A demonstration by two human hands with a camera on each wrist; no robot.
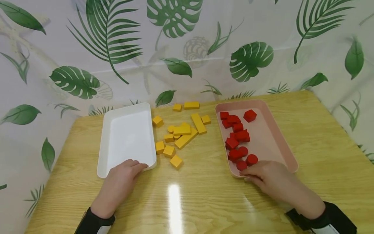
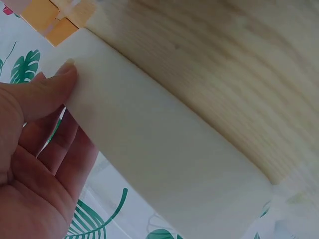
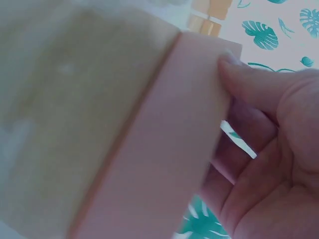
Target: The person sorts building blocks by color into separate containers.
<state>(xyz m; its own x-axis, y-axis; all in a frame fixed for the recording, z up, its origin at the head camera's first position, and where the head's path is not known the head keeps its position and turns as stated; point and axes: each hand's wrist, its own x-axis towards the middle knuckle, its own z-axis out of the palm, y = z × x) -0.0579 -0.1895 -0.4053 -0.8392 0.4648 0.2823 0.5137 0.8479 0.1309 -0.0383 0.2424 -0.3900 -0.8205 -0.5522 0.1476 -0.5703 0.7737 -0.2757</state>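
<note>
"What do we grip?"
"With our left hand's (image 1: 121, 183) fingers, the white tray (image 1: 128, 136) on the bench (image 1: 201, 201)."
"Next?"
"Yellow blocks (image 1: 182, 131), then red blocks (image 1: 242, 136) inside the pink tray (image 1: 267, 139), whose near wall our right hand's (image 1: 273, 182) fingers pinch."

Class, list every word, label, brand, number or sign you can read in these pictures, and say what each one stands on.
None: no readable text shows anywhere.
The white tray, pink tray, yellow blocks and red blocks show no lettering.
The backdrop shows printed leaves and faint shapes, no words.
Any marks on the black cuffs are too small to read.
</note>
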